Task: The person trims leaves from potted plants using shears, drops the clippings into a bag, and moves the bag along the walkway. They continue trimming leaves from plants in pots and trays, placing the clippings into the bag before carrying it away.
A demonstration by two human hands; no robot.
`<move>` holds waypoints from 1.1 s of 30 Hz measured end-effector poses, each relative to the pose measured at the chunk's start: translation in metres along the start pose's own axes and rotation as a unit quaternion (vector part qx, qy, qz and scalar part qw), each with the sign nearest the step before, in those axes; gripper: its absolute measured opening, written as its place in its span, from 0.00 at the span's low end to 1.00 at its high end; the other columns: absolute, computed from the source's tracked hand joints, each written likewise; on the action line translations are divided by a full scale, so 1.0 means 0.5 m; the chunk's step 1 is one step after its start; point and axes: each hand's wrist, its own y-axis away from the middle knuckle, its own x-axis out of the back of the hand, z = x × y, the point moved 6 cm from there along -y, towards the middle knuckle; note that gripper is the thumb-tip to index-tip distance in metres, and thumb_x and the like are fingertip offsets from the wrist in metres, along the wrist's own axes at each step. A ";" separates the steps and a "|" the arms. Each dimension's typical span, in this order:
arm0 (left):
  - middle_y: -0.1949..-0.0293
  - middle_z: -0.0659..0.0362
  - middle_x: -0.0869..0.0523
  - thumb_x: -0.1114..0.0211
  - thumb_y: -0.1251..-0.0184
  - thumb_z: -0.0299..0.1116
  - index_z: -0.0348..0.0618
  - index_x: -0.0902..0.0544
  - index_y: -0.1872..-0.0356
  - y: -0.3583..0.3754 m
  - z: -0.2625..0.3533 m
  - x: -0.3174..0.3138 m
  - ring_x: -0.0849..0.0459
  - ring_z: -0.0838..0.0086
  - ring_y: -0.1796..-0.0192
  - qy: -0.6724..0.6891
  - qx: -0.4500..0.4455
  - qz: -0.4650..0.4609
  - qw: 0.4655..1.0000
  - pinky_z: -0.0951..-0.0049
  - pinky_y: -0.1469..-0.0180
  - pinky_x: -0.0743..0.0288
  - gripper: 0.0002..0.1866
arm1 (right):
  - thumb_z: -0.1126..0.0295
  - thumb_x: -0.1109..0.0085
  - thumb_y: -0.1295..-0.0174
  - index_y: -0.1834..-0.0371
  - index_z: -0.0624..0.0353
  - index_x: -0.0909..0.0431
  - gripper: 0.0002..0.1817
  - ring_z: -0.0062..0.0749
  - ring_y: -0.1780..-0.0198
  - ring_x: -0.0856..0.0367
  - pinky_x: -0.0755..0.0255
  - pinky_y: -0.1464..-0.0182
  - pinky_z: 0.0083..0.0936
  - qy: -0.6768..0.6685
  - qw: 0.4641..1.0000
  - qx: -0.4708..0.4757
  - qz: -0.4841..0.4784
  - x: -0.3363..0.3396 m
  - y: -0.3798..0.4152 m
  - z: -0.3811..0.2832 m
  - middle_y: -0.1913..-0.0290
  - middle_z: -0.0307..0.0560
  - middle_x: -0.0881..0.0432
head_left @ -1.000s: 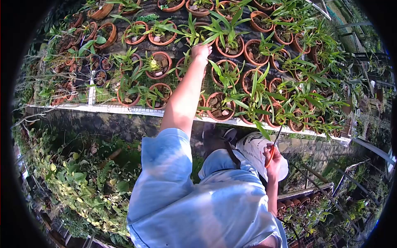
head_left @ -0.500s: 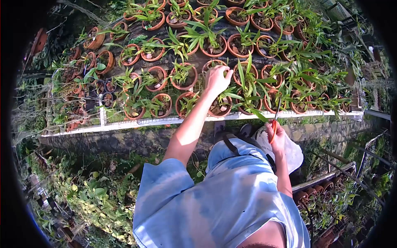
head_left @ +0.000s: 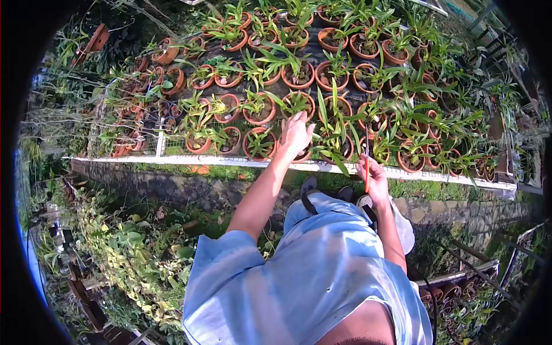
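My left hand [head_left: 295, 135] reaches over the front rows of potted plants, fingers stretched out and thumb apart. Its fingertips are right at the near rim of a terracotta pot [head_left: 311, 113] holding a leafy green plant [head_left: 296, 102]. Under the palm, another pot in the front row is partly hidden. My right hand [head_left: 375, 179] is closed around the orange handles of a pair of scissors [head_left: 367, 175], the blades pointing away from me among the leaves. Just left of the scissors, a long-leaved plant [head_left: 338, 150] hangs over the bench's front edge.
Many terracotta pots stand in rows on a mesh bench with a white front rail [head_left: 230, 160]. A low stone wall [head_left: 425, 213] runs beneath it. A white bag [head_left: 404, 230] hangs by my right side. Dense foliage [head_left: 132, 241] grows at lower left.
My left hand has drawn back slightly toward me, its curled fingers now extended. My right hand has shifted left with the scissors, whose blades now point straight ahead. The camera view has also shifted.
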 end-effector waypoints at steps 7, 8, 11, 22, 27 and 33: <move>0.54 0.48 0.11 0.33 0.30 0.34 0.34 0.14 0.56 0.133 0.113 0.024 0.12 0.55 0.55 0.203 0.001 0.113 0.973 0.65 0.53 0.19 0.12 | 0.73 0.28 0.36 0.56 0.63 0.14 0.08 0.26 0.43 0.20 0.23 0.40 0.27 0.073 0.995 0.032 -0.052 0.052 0.004 -0.057 0.41 0.46 0.20; 0.57 0.48 0.11 0.33 0.29 0.34 0.34 0.13 0.59 0.150 0.122 0.024 0.12 0.56 0.58 0.195 0.005 0.127 0.973 0.66 0.56 0.19 0.11 | 0.73 0.28 0.36 0.57 0.63 0.14 0.08 0.26 0.43 0.20 0.24 0.40 0.26 0.064 0.996 0.027 -0.065 0.054 0.003 -0.058 0.41 0.46 0.20; 0.65 0.49 0.12 0.33 0.28 0.35 0.33 0.13 0.65 0.178 0.137 0.036 0.12 0.59 0.64 0.171 0.055 0.116 0.977 0.68 0.61 0.21 0.12 | 0.73 0.28 0.36 0.59 0.62 0.14 0.06 0.25 0.45 0.20 0.25 0.41 0.25 0.063 0.993 0.035 -0.090 0.042 -0.006 -0.063 0.43 0.44 0.19; 0.52 0.50 0.12 0.32 0.30 0.32 0.37 0.18 0.44 0.003 0.015 0.157 0.12 0.63 0.50 0.199 0.006 0.176 0.964 0.66 0.48 0.20 0.16 | 0.78 0.31 0.35 0.59 0.59 0.17 0.05 0.22 0.47 0.21 0.26 0.41 0.23 0.032 0.992 0.057 -0.110 -0.092 -0.049 -0.101 0.46 0.41 0.19; 0.38 0.39 0.22 0.31 0.32 0.39 0.34 0.31 0.30 -0.220 -0.099 0.231 0.24 0.47 0.33 0.162 0.004 0.187 0.969 0.55 0.31 0.30 0.33 | 0.76 0.32 0.33 0.58 0.60 0.16 0.04 0.18 0.51 0.22 0.28 0.44 0.20 -0.007 0.999 0.022 -0.026 -0.159 -0.064 -0.084 0.47 0.39 0.19; 0.24 0.37 0.39 0.22 0.45 0.56 0.35 0.42 0.22 -0.513 -0.230 0.194 0.39 0.45 0.22 0.049 -0.001 0.072 0.996 0.53 0.22 0.42 0.57 | 0.75 0.33 0.32 0.59 0.61 0.16 0.03 0.15 0.55 0.23 0.29 0.49 0.18 -0.003 0.999 -0.001 0.037 -0.231 -0.081 -0.064 0.49 0.36 0.18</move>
